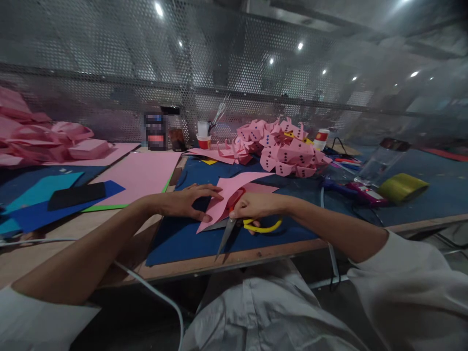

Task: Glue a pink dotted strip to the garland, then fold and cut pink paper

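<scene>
One pink sheet (222, 202), frame centre | left hand (185, 202): fingers apart, resting on its left edge | right hand (253, 206): clamped on scissors (227, 235), lower centre, blades parted | sheet likely light, flexible, easily creased; hold flat near edge

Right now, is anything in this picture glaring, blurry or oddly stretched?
In the head view, ceiling lights glare as small white spots; the mesh screen looks soft and hazy toward the right; white sleeves seem stretched near the lower corners; a pixelated patch hides detail; the scissors read fairly clearly.
</scene>
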Tool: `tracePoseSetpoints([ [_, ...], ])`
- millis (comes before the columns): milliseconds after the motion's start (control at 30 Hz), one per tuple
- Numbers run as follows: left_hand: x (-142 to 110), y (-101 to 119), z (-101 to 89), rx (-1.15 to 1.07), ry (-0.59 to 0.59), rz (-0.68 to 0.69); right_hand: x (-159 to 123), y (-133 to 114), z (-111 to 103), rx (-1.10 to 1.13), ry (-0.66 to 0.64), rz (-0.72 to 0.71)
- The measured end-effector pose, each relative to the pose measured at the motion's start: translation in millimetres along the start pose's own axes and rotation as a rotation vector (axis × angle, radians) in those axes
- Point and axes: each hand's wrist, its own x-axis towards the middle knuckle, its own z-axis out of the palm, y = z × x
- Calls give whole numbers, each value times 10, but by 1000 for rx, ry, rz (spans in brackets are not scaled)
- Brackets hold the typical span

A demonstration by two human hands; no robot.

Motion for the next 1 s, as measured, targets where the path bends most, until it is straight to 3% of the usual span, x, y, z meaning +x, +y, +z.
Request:
tracePoseSetpoints([
  [433,-5,-100,-2,20,-22,25,26,-3,21,42,18,20],
  [1000,-8,-31,-31,1,-16,14,31,62,8,52,-23,-15],
])
